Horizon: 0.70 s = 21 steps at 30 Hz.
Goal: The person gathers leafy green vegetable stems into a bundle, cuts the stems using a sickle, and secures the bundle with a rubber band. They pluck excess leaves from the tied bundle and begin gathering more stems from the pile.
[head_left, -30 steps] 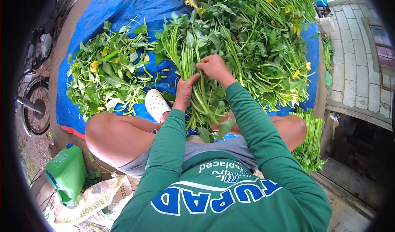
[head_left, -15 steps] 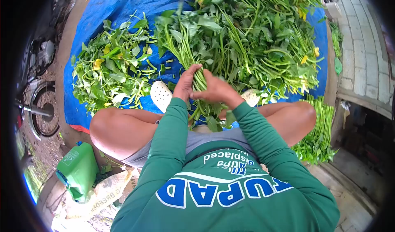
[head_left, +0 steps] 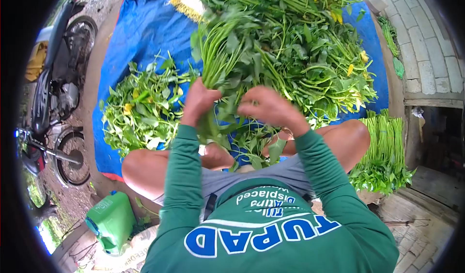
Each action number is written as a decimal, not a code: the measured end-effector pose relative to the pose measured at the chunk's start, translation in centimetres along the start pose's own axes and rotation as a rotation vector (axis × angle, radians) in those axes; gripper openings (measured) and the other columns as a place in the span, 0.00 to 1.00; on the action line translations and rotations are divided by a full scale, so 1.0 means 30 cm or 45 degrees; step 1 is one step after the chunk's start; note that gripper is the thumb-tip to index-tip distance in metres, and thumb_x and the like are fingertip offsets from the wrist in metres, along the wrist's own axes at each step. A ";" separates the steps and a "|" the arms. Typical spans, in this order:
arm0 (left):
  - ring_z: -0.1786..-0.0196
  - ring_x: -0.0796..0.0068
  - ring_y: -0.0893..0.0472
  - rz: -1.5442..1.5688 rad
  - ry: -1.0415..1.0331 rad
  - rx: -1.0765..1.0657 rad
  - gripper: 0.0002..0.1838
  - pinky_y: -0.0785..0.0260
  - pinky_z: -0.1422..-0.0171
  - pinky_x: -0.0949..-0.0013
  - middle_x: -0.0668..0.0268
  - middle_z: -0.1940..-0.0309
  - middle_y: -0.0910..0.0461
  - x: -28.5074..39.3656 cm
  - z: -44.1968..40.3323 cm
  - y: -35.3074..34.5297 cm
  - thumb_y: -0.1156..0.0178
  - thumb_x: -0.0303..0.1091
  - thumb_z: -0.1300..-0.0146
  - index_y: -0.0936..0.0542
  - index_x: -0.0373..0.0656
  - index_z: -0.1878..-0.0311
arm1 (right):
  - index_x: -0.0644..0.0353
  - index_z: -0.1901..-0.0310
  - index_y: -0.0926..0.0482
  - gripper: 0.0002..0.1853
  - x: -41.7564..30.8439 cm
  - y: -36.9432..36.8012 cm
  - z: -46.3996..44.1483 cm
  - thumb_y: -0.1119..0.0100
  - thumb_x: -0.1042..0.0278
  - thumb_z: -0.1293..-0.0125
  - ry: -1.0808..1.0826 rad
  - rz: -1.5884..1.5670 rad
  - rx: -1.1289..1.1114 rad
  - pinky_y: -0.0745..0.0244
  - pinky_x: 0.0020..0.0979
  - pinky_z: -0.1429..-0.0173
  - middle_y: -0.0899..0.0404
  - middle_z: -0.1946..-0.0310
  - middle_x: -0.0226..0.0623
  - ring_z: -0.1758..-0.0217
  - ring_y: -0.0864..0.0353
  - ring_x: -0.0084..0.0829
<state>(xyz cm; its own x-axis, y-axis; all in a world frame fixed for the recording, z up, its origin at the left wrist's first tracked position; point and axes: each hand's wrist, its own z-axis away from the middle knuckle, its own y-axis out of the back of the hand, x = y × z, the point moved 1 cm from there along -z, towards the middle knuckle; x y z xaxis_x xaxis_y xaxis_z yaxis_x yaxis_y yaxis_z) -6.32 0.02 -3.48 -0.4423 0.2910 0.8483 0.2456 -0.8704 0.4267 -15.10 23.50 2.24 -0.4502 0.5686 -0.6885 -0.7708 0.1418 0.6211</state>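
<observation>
My left hand (head_left: 199, 101) is closed around a bunch of water spinach (head_left: 217, 60), its long green stems and leaves fanning out past the fist. Some leaves also hang below that hand, blurred. To its right, apart from the bunch, my right hand (head_left: 269, 106) has its fingers curled together at the near edge of the big heap of water spinach (head_left: 310, 55). Motion blurs the fingertips, and whatever they may hold cannot be made out. Loose leaves and stems (head_left: 252, 140) lie between my legs.
A blue tarp (head_left: 140, 26) lies under the greens. A smaller pile of leaves (head_left: 143, 108) is at left. Neatly lined-up bundles (head_left: 382, 147) stand beside my right knee. A green jug (head_left: 111, 222) is at lower left, motorcycles (head_left: 58, 79) beyond the tarp, and a white container (head_left: 375, 2) at upper right.
Both hands were together on the bunch's stems. Now they are apart: the left has moved left with the bunch, and the right has moved away to the right. The head view has shifted.
</observation>
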 end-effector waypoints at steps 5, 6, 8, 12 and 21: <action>0.51 0.33 0.14 -0.973 -0.371 -0.036 0.22 0.23 0.47 0.40 0.42 0.56 0.13 0.338 -0.050 0.301 0.29 0.31 0.45 0.22 0.43 0.47 | 0.57 0.34 0.18 0.28 -0.107 0.428 0.105 0.27 0.61 0.35 0.475 0.030 1.206 0.23 0.51 0.30 0.15 0.43 0.53 0.34 0.17 0.50; 0.51 0.33 0.15 -1.058 -0.462 -0.076 0.21 0.24 0.48 0.39 0.42 0.57 0.13 0.419 -0.029 0.324 0.29 0.31 0.45 0.23 0.43 0.47 | 0.55 0.29 0.21 0.33 -0.125 0.467 0.106 0.26 0.63 0.37 0.611 0.293 1.298 0.26 0.51 0.25 0.17 0.38 0.53 0.29 0.20 0.50; 0.51 0.33 0.15 -1.232 -0.641 -0.162 0.21 0.25 0.48 0.37 0.43 0.57 0.13 0.543 0.003 0.358 0.30 0.29 0.45 0.23 0.42 0.47 | 0.51 0.22 0.27 0.41 -0.102 0.482 0.104 0.25 0.65 0.39 0.630 0.656 1.279 0.33 0.51 0.17 0.22 0.29 0.52 0.20 0.28 0.50; 0.53 0.33 0.15 -1.342 -0.841 -0.299 0.36 0.29 0.52 0.36 0.44 0.62 0.14 0.685 0.116 0.340 0.29 0.24 0.46 0.29 0.47 0.32 | 0.51 0.17 0.35 0.48 0.089 0.429 0.059 0.25 0.69 0.41 0.419 0.833 0.866 0.33 0.52 0.18 0.24 0.27 0.47 0.21 0.28 0.50; 0.52 0.33 0.17 -1.468 -0.841 -0.445 0.31 0.27 0.49 0.40 0.42 0.62 0.16 0.926 0.359 0.352 0.29 0.27 0.52 0.23 0.41 0.41 | 0.50 0.18 0.31 0.41 0.461 0.195 -0.129 0.32 0.67 0.34 0.932 0.990 1.080 0.22 0.48 0.24 0.23 0.27 0.43 0.22 0.24 0.45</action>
<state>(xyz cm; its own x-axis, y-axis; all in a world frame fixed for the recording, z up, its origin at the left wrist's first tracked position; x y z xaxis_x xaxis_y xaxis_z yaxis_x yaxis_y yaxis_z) -6.73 3.20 27.98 0.2674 0.9581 0.1027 -0.2491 -0.0342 0.9679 -27.57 29.05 -5.09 -0.9752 0.2109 0.0668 0.1808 0.5853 0.7904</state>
